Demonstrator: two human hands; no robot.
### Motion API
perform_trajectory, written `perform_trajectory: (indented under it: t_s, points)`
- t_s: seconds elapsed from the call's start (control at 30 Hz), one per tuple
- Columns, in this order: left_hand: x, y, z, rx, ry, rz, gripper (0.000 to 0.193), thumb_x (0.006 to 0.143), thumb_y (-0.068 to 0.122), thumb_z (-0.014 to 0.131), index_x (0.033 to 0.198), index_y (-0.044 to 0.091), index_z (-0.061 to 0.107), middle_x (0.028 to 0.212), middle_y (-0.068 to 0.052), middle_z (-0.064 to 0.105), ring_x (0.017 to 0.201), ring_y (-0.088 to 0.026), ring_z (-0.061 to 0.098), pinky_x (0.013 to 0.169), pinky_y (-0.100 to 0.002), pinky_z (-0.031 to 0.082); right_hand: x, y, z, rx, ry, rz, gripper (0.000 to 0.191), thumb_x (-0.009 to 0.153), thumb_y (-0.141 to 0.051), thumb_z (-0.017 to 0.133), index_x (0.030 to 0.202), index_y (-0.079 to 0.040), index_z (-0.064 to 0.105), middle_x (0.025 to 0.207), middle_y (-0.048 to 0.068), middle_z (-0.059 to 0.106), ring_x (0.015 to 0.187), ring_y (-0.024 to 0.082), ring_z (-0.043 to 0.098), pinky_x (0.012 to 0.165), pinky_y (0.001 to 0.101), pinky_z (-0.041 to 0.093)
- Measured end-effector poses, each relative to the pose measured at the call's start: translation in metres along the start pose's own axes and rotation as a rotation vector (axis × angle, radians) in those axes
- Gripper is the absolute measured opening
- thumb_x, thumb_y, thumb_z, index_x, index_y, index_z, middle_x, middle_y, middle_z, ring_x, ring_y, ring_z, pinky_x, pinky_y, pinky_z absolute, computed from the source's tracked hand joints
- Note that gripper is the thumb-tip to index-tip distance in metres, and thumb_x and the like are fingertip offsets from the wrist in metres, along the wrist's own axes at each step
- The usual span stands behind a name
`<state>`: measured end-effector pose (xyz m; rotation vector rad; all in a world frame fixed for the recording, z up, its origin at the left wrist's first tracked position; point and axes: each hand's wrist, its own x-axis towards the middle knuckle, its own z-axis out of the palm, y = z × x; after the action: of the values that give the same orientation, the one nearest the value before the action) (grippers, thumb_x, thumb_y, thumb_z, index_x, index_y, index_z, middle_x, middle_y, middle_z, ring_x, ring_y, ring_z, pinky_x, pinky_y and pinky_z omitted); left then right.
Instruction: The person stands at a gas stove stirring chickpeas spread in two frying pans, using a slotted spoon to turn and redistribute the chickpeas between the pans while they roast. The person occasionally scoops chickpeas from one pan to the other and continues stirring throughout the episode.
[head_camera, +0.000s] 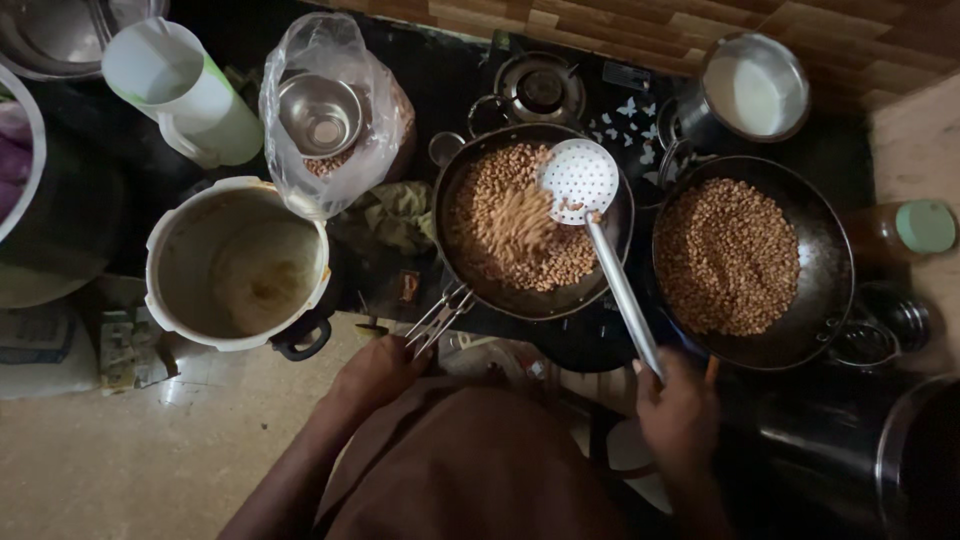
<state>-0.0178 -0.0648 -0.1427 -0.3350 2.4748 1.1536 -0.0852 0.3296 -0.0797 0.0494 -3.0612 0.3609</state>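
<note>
The right hand (680, 415) is clenched around the long handle of a perforated skimmer (580, 180), whose round head rests over the roasting peanuts (510, 225) in the dark pan (455, 200) at the middle of the black tabletop (440, 70). The left hand (378, 372) grasps metal tongs (438, 318) clamped on that pan's near rim. A second pan (825, 270) of peanuts sits to the right, a steel pot (752, 90) of white liquid behind it. Toward the left edge stand an open pressure cooker (238, 265), a plastic bag (330, 110) holding a steel bowl, and a white jug (180, 90). Both forearms reach forward from below over a pale floor (120, 460).
</note>
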Motion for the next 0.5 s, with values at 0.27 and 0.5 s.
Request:
perform_trajectory:
  t_s: [0.27,0.5]
  points:
    - [0.001,-0.001,0.002,0.053,-0.005,0.01,0.045,0.096,0.045,0.058,0.088,0.005,0.076,0.088,-0.026,0.072,0.089,-0.046,0.069,0.081,-0.056,0.053,0.051,-0.034,0.026,0.605,-0.595,0.39,0.038,0.1,-0.037,0.063,0.128,-0.013,0.073,0.069,0.006,0.056,0.057,0.017,0.049,0.048,0.0359,0.038]
    - [0.003,-0.002,0.002,0.023,-0.037,-0.05,0.045,0.095,0.045,0.059,0.089,0.004,0.076,0.089,-0.026,0.072,0.089,-0.045,0.07,0.082,-0.055,0.054,0.032,-0.033,-0.008,0.122,-0.631,-0.079,0.035,0.099,-0.04,0.063,0.102,-0.008,0.077,0.068,0.013,0.069,0.059,0.024,0.067,0.059,0.0393,0.05]
